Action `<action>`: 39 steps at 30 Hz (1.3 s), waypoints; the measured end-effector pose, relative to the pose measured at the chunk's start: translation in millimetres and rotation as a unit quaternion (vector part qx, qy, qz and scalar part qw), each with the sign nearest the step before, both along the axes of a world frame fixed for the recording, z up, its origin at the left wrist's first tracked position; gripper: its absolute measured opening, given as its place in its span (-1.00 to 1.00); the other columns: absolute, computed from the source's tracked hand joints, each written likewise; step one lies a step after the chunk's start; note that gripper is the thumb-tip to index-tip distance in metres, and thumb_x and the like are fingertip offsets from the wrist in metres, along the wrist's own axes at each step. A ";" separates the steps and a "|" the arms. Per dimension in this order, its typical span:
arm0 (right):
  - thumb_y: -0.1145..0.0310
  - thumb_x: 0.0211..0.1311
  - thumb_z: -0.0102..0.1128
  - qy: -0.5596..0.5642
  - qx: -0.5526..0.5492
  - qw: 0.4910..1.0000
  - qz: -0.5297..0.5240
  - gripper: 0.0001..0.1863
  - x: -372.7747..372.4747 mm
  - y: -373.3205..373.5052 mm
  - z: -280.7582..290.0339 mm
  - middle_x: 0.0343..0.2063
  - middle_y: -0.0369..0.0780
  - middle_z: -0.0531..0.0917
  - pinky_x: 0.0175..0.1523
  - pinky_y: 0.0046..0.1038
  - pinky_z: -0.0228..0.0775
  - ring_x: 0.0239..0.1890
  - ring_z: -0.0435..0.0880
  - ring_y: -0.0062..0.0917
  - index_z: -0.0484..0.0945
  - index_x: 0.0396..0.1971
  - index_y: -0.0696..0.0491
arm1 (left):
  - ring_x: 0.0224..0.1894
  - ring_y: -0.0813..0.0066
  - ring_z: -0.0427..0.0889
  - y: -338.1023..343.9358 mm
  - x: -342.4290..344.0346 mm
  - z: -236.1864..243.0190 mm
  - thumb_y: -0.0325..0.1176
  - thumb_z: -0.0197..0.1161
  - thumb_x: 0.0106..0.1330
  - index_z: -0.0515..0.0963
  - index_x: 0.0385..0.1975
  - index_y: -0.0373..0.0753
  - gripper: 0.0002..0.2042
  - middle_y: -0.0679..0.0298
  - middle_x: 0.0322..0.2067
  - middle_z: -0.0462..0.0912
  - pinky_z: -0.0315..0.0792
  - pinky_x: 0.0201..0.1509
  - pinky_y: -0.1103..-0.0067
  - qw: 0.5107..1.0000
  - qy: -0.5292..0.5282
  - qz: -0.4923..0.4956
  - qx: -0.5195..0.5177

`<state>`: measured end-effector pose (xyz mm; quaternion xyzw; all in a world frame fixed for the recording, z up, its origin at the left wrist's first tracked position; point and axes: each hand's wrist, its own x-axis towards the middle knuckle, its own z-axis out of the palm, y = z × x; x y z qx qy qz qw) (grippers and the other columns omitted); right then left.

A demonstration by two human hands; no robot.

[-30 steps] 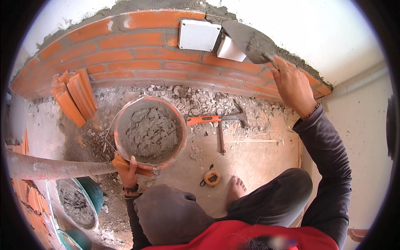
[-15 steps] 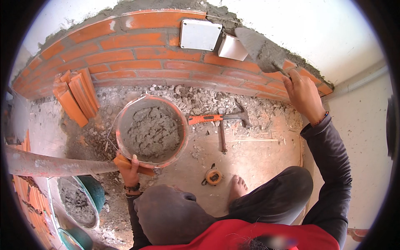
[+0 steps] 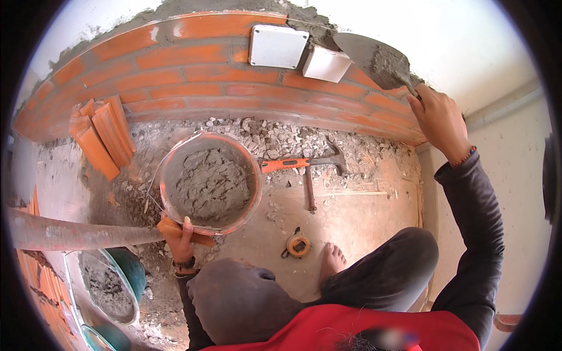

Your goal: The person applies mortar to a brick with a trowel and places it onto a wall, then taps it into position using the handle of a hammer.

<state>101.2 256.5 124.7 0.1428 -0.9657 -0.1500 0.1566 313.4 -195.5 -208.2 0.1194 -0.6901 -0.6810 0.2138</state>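
Note:
My right hand (image 3: pixel 438 123) grips the handle of a trowel (image 3: pixel 366 52) loaded with grey mortar, held up against the mortar band along the right part of the brick wall (image 3: pixel 205 73). The blade is beside a white box (image 3: pixel 325 64), near a white cover plate (image 3: pixel 277 45). My left hand (image 3: pixel 178 240) holds a thin orange brick piece (image 3: pixel 199 239) at the lower rim of a bucket (image 3: pixel 254 199) of mortar (image 3: pixel 211 181).
Thin bricks (image 3: pixel 102 137) are stacked left. A hammer (image 3: pixel 287 165), metal bar (image 3: pixel 310 193) and tape measure (image 3: pixel 297 246) lie on the rubble-strewn floor beside my bare foot (image 3: pixel 332 260). A round pole (image 3: pixel 76 231) crosses at left above a green bucket (image 3: pixel 132 272). A side wall (image 3: pixel 497 199) bounds the right.
My right hand and the trowel have moved rightward along the wall and slightly down in the picture. My left hand and the brick piece stay at the bucket.

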 end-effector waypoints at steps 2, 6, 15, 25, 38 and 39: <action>0.18 0.40 0.06 -0.017 -0.067 0.998 0.007 -0.70 7.3 -5.3 4.1 -0.57 0.02 0.57 -0.32 -0.10 0.40 -0.44 0.58 -0.02 0.52 -0.33 0.16 | 0.18 0.35 0.32 -1.7 1.3 -3.6 -0.24 0.26 0.37 0.17 0.26 -0.35 -0.42 0.19 0.15 0.32 0.15 0.31 0.42 1.000 0.008 -0.003 -0.002; 0.18 0.42 0.02 -0.034 -0.104 0.994 0.027 -0.69 -19.0 3.8 35.2 -0.59 0.04 0.51 -0.36 -0.13 0.32 -0.51 0.51 0.00 0.52 -0.33 0.14 | 0.13 0.40 0.33 -6.3 2.7 -3.8 -0.17 0.36 0.31 0.13 0.27 -0.39 -0.31 0.17 0.11 0.32 0.20 0.28 0.45 1.000 -0.019 0.019 -0.007; 0.12 0.44 -0.07 -0.047 0.182 0.980 0.060 -0.66 -89.3 -19.8 91.8 -0.47 -0.05 0.62 -0.17 -0.11 0.42 -0.34 0.61 -0.09 0.56 -0.26 0.08 | 0.04 0.48 0.35 0.0 0.2 0.2 -0.20 0.35 0.32 0.22 0.23 -0.36 -0.38 0.27 0.00 0.37 0.24 0.18 0.52 0.999 -0.004 0.024 0.026; 0.23 0.36 0.10 -0.114 0.043 0.992 0.030 -0.73 -31.4 -31.3 99.0 -0.54 -0.06 0.54 -0.28 -0.29 0.36 -0.45 0.56 -0.26 0.51 -0.21 0.17 | 0.00 0.40 0.41 -18.1 -14.3 13.6 -0.32 0.30 0.27 0.31 0.14 -0.38 -0.50 0.22 -0.03 0.43 0.29 0.13 0.46 0.982 0.005 -0.079 -0.170; 0.38 0.17 0.23 -0.147 0.159 0.914 0.342 -0.92 14.7 -174.6 -114.7 -0.63 -0.19 0.60 -0.39 -0.26 0.46 -0.52 0.65 -0.27 0.57 -0.37 0.04 | -0.48 0.74 0.46 24.5 -26.8 50.7 -0.47 0.41 0.19 0.35 -0.14 -0.28 -0.65 0.41 -0.44 0.48 0.38 -0.43 0.71 0.998 -0.021 -0.055 0.021; 0.37 0.16 0.23 -0.168 0.171 0.909 0.342 -0.92 18.4 -179.2 -122.9 -0.63 -0.19 0.60 -0.39 -0.27 0.47 -0.52 0.65 -0.29 0.58 -0.37 0.03 | -0.45 0.75 0.45 25.8 -26.6 52.0 -0.46 0.41 0.19 0.34 -0.15 -0.27 -0.65 0.42 -0.44 0.47 0.38 -0.40 0.71 0.998 -0.018 -0.052 0.025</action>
